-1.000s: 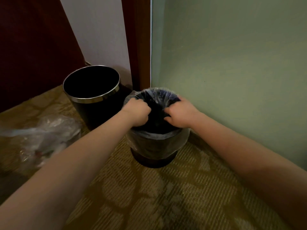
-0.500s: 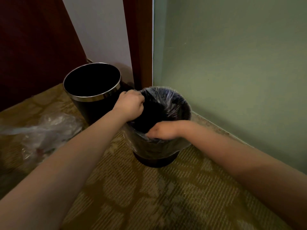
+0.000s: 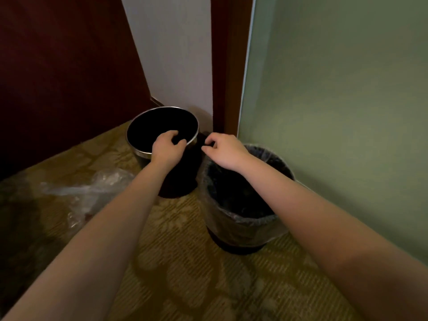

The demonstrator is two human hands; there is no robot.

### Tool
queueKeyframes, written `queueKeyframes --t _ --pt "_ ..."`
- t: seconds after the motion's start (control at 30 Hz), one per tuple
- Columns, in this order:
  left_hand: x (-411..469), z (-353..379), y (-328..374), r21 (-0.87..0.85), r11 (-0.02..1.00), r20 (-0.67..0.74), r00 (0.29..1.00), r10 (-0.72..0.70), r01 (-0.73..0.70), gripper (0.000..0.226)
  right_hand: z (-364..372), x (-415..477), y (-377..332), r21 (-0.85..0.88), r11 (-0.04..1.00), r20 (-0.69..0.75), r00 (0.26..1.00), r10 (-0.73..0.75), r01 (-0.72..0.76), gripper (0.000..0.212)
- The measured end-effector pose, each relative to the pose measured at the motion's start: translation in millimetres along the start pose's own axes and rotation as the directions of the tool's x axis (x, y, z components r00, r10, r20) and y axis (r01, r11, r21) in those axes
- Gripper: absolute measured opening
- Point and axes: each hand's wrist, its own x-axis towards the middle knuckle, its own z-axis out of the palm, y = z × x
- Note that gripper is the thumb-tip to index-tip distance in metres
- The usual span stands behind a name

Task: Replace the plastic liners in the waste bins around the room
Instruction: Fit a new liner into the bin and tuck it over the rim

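Observation:
Two black waste bins stand in a corner on the patterned carpet. The left bin (image 3: pixel 144 118) has a chrome rim and no liner. The right bin (image 3: pixel 240 244) wears a clear plastic liner (image 3: pixel 245 224) folded over its rim. My left hand (image 3: pixel 168 148) hovers over the near right rim of the unlined bin, fingers loosely curled, with nothing seen in it. My right hand (image 3: pixel 223 150) is between the two bins, above the far left rim of the lined bin, fingers loosely curled and holding nothing visible.
A crumpled clear plastic bag (image 3: pixel 92 191) lies on the carpet to the left of the bins. A green wall (image 3: pixel 335 112) runs close along the right. A dark wooden door frame (image 3: pixel 223 66) and a dark red panel (image 3: pixel 58 77) close off the back.
Both hands let go of the liner on the right bin and moved left toward the unlined bin. The camera came closer and now looks down more steeply.

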Motion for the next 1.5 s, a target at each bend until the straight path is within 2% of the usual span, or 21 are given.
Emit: queueKeyframes --t 0.13,0.33,0.47,0.7,0.77,0.97,1.27,1.5 --pt "32 -29 -43 -0.022 0.993 0.095 0.989 -0.117 0.119 0.058 9 35 -16 -0.058 0.998 0.017 0.999 0.041 -0.04 0.041" --pt "63 -52 -91 -0.077 0.954 0.133 0.952 -0.276 0.288 0.069 33 85 -20 -0.115 0.971 0.101 0.971 0.219 -0.207 0.055" --pt "77 -50 -123 -0.19 0.93 0.222 0.936 -0.271 0.315 0.075 48 102 -21 -0.14 0.95 0.143 0.944 0.297 -0.278 0.075" --pt "62 -40 -123 -0.429 0.828 0.228 0.931 -0.287 0.36 0.08 62 110 -17 0.118 0.904 0.239 0.895 0.376 -0.411 0.087" --pt "54 -42 -125 -0.474 0.802 0.231 0.93 -0.286 0.365 0.081 62 105 -19 0.142 0.892 0.253 0.888 0.385 -0.428 0.09" --pt "21 -49 -124 -0.524 0.804 0.122 0.959 -0.257 0.282 0.08 60 78 -35 0.138 0.913 0.158 0.918 0.363 -0.384 0.087" --pt "-8 -118 -66 -0.546 0.838 -0.17 0.976 -0.137 0.023 0.079 -7 41 -77 0.262 0.938 -0.075 0.964 0.255 -0.227 0.084" --pt "-50 -160 16 -0.474 0.867 -0.268 0.963 0.022 -0.152 0.074 -94 -18 -99 0.114 0.982 -0.331 0.926 0.182 -0.153 0.072"
